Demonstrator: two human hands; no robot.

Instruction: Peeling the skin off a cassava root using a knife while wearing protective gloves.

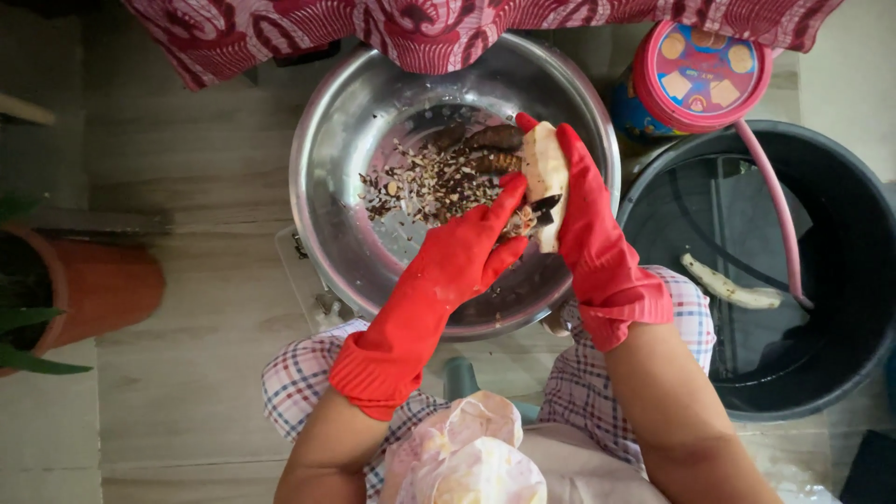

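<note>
From the head camera, the blade end of a dark knife [544,204] was mostly hidden between the two red-gloved hands, and a patterned red cloth [448,33] covered the far rim of the steel bowl [327,159]. The floor [187,280] was pale tile, with one terracotta pot [93,285] cut off at the left edge. The right hand [583,219] was closed around one pale, half-peeled root [544,173] held over the bowl. The left hand [467,252] gripped the knife against it. Brown peelings [429,177] littered the bowl. One peeled root [733,287] lay in one black tub [840,373] of water, beside a pink hose [779,205] and one round lidded tin [700,65].
</note>
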